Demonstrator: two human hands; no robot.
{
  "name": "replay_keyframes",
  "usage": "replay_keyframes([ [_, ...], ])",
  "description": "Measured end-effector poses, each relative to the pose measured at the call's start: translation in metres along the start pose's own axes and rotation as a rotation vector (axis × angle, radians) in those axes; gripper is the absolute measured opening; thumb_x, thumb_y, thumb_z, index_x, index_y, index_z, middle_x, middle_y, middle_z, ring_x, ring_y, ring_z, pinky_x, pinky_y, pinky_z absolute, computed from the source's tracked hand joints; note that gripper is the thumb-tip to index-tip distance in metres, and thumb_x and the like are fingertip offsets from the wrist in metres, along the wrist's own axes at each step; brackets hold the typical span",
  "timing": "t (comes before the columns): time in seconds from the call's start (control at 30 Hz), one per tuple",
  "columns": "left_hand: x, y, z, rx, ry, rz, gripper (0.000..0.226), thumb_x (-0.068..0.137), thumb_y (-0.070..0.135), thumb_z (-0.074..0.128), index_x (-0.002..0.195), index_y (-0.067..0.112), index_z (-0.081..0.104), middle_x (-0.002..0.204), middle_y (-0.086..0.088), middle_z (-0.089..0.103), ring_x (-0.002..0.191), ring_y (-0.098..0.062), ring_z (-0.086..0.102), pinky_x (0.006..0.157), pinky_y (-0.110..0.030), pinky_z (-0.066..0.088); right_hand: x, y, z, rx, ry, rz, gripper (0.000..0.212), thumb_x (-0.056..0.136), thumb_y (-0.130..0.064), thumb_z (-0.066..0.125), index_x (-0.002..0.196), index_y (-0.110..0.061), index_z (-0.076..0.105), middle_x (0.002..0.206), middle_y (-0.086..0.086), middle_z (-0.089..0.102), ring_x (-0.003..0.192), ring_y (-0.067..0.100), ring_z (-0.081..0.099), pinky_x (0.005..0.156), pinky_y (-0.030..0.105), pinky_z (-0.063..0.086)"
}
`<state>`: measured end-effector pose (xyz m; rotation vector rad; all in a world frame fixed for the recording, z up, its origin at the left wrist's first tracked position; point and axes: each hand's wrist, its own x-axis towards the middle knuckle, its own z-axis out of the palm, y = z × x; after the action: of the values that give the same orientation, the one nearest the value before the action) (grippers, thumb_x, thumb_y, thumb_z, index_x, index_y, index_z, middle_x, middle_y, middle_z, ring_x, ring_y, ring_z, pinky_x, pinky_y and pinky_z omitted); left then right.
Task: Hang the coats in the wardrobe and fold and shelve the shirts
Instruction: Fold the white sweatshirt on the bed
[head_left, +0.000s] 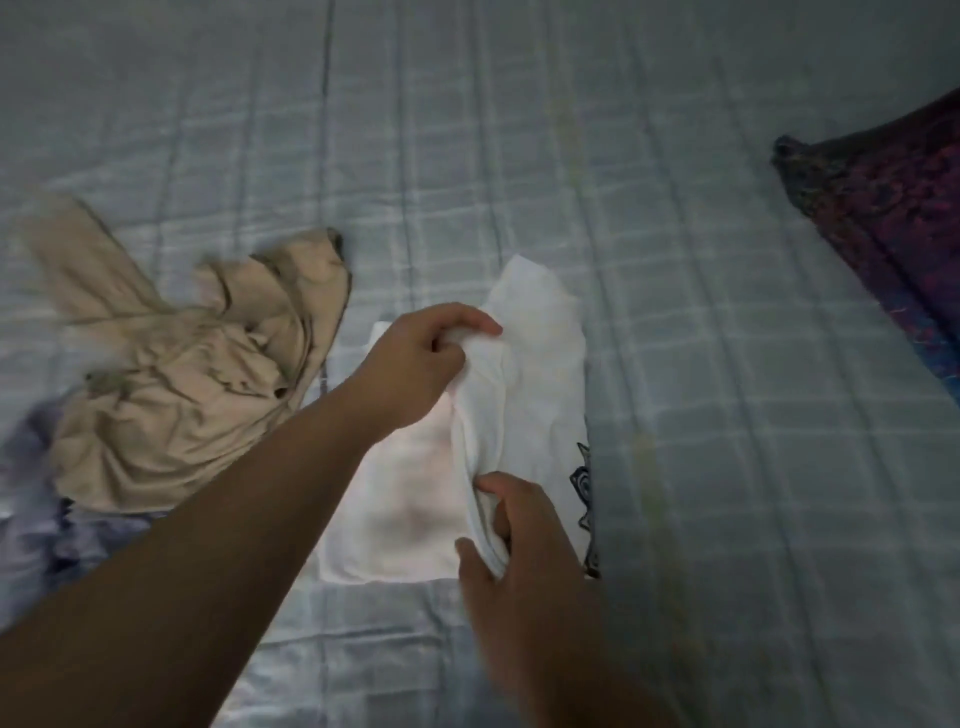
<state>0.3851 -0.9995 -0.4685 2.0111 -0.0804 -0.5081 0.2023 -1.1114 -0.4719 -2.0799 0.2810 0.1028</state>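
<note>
A white shirt (535, 364) with a dark print at its right edge lies partly folded on the bed, in the middle of the view. My left hand (415, 364) pinches a fold of the shirt near its upper part. Lower down, my right hand (524, 551) grips the same raised fold near the hem. A crumpled beige garment (197, 400) lies to the left of the shirt. Beneath it a bluish-purple garment (47, 499) shows at the left edge.
The bed is covered with a light blue checked sheet (727, 415). A dark purple patterned pillow (893, 218) lies at the right edge. The wardrobe and shelves are out of view.
</note>
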Motion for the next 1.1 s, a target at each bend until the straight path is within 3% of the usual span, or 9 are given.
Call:
replay_keyframes([
  [0.07,-0.016,-0.027,-0.041,0.032,0.050,-0.053,0.051,0.082,-0.014,0.039,0.101,0.020,0.072,0.091,0.003,0.069,0.052,0.001,0.054,0.051,-0.012,0.041,-0.002,-0.020,0.041,-0.031,-0.087,-0.045,0.053,0.073,-0.022,0.063,0.118,-0.043,0.044,0.099,-0.018,0.046,0.091,0.002,0.054,0.082,0.020,0.047],
  [0.17,-0.027,-0.086,-0.087,0.091,0.109,-0.124,0.049,0.084,-0.010,0.040,0.105,0.022,0.071,0.086,0.003,0.064,0.049,-0.001,0.053,0.046,-0.011,0.040,-0.002,-0.034,0.102,-0.114,-0.194,-0.066,0.053,0.072,-0.021,0.058,0.119,-0.039,0.042,0.101,-0.015,0.043,0.093,0.014,0.056,0.080,0.034,0.052],
  [0.37,-0.040,-0.183,-0.113,0.091,0.160,-0.230,0.048,0.084,-0.012,0.041,0.110,0.017,0.069,0.087,0.003,0.060,0.051,0.006,0.053,0.049,-0.006,0.035,-0.017,-0.023,0.194,-0.356,-0.370,-0.053,0.055,0.068,-0.012,0.052,0.121,-0.027,0.048,0.104,-0.007,0.039,0.100,0.020,0.049,0.082,0.035,0.049],
  [0.43,-0.042,-0.198,-0.111,0.063,0.169,-0.229,0.052,0.080,-0.013,0.042,0.115,0.016,0.068,0.100,-0.004,0.061,0.064,0.004,0.057,0.055,-0.004,0.038,-0.021,-0.021,0.203,-0.425,-0.425,-0.063,0.060,0.068,-0.016,0.049,0.128,-0.026,0.046,0.109,-0.006,0.041,0.106,0.019,0.046,0.089,0.036,0.048],
  [0.57,-0.050,-0.199,-0.101,-0.014,0.182,-0.185,0.048,0.079,0.002,0.047,0.121,0.017,0.063,0.125,-0.004,0.056,0.105,-0.024,0.057,0.092,-0.029,0.046,-0.013,-0.029,0.188,-0.322,-0.372,-0.042,0.054,0.070,-0.019,0.043,0.121,-0.030,0.052,0.111,-0.011,0.046,0.109,0.013,0.048,0.088,0.030,0.050],
  [0.67,-0.063,-0.189,-0.092,0.275,0.224,0.002,0.053,0.078,0.017,0.043,0.128,0.015,0.060,0.137,-0.010,0.051,0.129,-0.024,0.044,0.114,-0.020,0.021,0.019,-0.025,0.156,-0.361,-0.199,-0.114,0.046,0.074,-0.016,0.044,0.116,-0.024,0.060,0.113,-0.008,0.055,0.107,0.012,0.050,0.091,0.032,0.050],
  [0.8,-0.075,-0.180,-0.069,0.695,0.178,0.212,0.054,0.090,0.026,0.041,0.143,0.018,0.047,0.157,-0.015,0.031,0.148,-0.034,0.020,0.120,-0.049,0.017,0.077,0.007,0.116,-0.588,-0.015,-0.169,0.055,0.088,-0.028,0.040,0.140,-0.012,0.050,0.144,0.010,0.050,0.136,0.026,0.040,0.114,0.046,0.032],
  [0.93,-0.067,-0.179,-0.031,0.862,0.088,0.185,0.060,0.099,0.040,0.029,0.156,0.027,0.017,0.164,-0.010,0.013,0.152,-0.029,0.002,0.121,-0.054,0.009,0.113,0.043,0.101,-0.823,-0.130,-0.155,0.062,0.099,-0.040,0.027,0.156,-0.017,0.020,0.163,0.009,0.015,0.151,0.028,0.011,0.120,0.054,0.017],
  [1.1,-0.059,-0.184,0.005,0.885,0.087,0.064,0.062,0.100,0.050,0.027,0.157,0.028,0.015,0.166,-0.008,0.003,0.152,-0.028,-0.006,0.119,-0.058,0.006,0.127,0.086,0.087,-0.921,-0.145,-0.106,0.066,0.099,-0.045,0.024,0.158,-0.020,0.011,0.165,0.009,0.010,0.151,0.029,0.011,0.119,0.056,0.017],
])
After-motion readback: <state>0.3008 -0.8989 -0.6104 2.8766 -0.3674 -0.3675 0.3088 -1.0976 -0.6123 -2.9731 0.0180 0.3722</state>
